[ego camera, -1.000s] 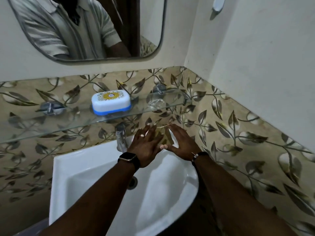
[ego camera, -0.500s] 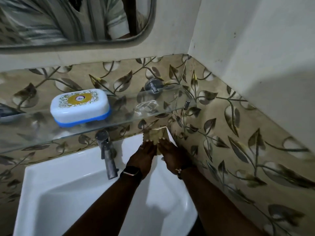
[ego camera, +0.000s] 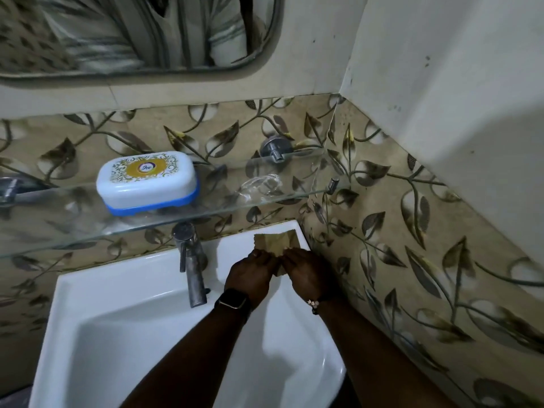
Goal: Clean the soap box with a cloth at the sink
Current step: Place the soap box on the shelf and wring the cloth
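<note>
A white soap box point(ego camera: 147, 181) with a blue base and a yellow printed lid sits closed on the glass shelf point(ego camera: 73, 228) above the sink. A tan cloth point(ego camera: 276, 241) lies on the sink's back right corner. My left hand point(ego camera: 250, 273) and my right hand point(ego camera: 306, 272) rest side by side on the cloth's near edge, fingers curled onto it. Both hands are well to the right of and below the soap box. A watch is on my left wrist and a bead bracelet on my right.
The white sink point(ego camera: 123, 328) fills the lower middle, with a metal tap point(ego camera: 191, 260) just left of my hands. A crumpled clear wrapper point(ego camera: 260, 187) lies on the shelf to the right of the box. Tiled walls close in at the right; a mirror point(ego camera: 141, 33) hangs above.
My view has moved closer and tilted down. My hands went from lying flat and spread over the cloth to gripping its near edge at the sink's corner. The soap box has not moved.
</note>
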Demonstrator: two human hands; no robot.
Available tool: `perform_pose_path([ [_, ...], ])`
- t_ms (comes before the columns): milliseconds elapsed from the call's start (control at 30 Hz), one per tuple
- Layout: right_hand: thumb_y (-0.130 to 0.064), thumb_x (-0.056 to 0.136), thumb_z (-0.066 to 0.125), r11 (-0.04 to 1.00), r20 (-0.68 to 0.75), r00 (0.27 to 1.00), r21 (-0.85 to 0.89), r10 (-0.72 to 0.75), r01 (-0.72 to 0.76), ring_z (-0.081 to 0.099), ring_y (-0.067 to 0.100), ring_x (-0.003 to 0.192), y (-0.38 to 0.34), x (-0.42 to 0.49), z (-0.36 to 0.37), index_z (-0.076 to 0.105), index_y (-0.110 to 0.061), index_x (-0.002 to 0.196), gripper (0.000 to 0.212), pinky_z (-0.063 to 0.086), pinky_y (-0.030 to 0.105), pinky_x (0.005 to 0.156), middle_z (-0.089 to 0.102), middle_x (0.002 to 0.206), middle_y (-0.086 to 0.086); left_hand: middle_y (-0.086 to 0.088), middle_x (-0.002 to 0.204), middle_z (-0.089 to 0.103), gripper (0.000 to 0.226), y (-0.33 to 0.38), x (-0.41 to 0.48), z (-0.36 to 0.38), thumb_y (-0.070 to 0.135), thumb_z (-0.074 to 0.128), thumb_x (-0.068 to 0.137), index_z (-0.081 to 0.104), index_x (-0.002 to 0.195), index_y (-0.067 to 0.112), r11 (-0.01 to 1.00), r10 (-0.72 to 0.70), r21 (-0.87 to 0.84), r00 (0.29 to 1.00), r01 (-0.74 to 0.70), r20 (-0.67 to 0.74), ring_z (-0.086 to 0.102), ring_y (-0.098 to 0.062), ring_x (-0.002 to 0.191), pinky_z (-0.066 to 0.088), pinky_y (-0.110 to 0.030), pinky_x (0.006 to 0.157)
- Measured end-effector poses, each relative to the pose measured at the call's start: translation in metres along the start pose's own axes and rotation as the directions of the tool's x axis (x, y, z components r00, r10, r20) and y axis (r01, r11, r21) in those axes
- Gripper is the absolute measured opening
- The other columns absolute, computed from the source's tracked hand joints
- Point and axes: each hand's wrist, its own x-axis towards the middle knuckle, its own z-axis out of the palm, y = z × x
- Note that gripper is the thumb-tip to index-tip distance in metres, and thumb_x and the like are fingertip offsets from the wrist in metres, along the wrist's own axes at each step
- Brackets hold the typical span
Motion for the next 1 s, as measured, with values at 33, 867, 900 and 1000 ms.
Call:
perform_pose_path([
  [33, -0.009, 0.084, 0.045, 1.000, -0.010, 1.000, 0.020, -0.005, 0.005, 0.074, 0.024, 0.075, 0.001, -0.002, -0.001, 0.079, -0.009, 0.082, 0.034, 0.061, 0.031, 0.066, 0.076, 0.081, 0.007, -0.004, 0.078, 0.071, 0.046, 0.000, -0.004, -0.001, -0.005, 0.085, 0.046, 0.075, 0.085, 0.016, 1.000, -0.016, -0.005, 1.000, 0.016, -0.006, 0.069, -0.029, 0.071, 0.047, -0.026, 0.041],
  [867, 0.002, 0.079, 0.054, 0.995, -0.683, 0.729, -0.025, 0.053, -0.095, 0.060, 0.037, 0.085, -0.078, 0.064, -0.180, 0.060, -0.012, 0.107, 0.031, 0.046, 0.043, 0.072, 0.066, 0.096, 0.015, -0.012, 0.093, 0.073, 0.034, -0.008, -0.091, -0.225, 0.022, 0.047, 0.087, 0.074, 0.100, 0.005, 0.972, 0.230, 0.105, 0.779, -0.208, -0.584, 0.067, -0.031, 0.068, 0.048, -0.030, 0.044],
  [900, 0.003, 0.077, 0.056, 0.996, -0.685, 0.727, -0.017, 0.049, -0.083, 0.060, 0.037, 0.085, -0.093, 0.074, -0.188, 0.061, -0.012, 0.107, 0.033, 0.045, 0.044, 0.072, 0.066, 0.095, 0.015, -0.013, 0.094, 0.073, 0.034, -0.018, -0.104, -0.237, 0.022, 0.048, 0.087, 0.074, 0.101, 0.005, 0.976, 0.219, 0.118, 0.776, -0.186, -0.591, 0.067, -0.032, 0.071, 0.050, -0.032, 0.043],
  [1000, 0.004, 0.076, 0.055, 1.000, -0.705, 0.709, -0.009, -0.001, -0.008, 0.061, 0.038, 0.087, -0.140, 0.108, -0.207, 0.064, -0.010, 0.105, 0.033, 0.045, 0.045, 0.075, 0.066, 0.097, 0.015, -0.017, 0.102, 0.072, 0.028, -0.053, -0.147, -0.274, 0.007, 0.062, 0.083, 0.072, 0.109, 0.003, 0.982, 0.165, 0.167, 0.797, -0.082, -0.581, 0.068, -0.038, 0.077, 0.054, -0.040, 0.047],
])
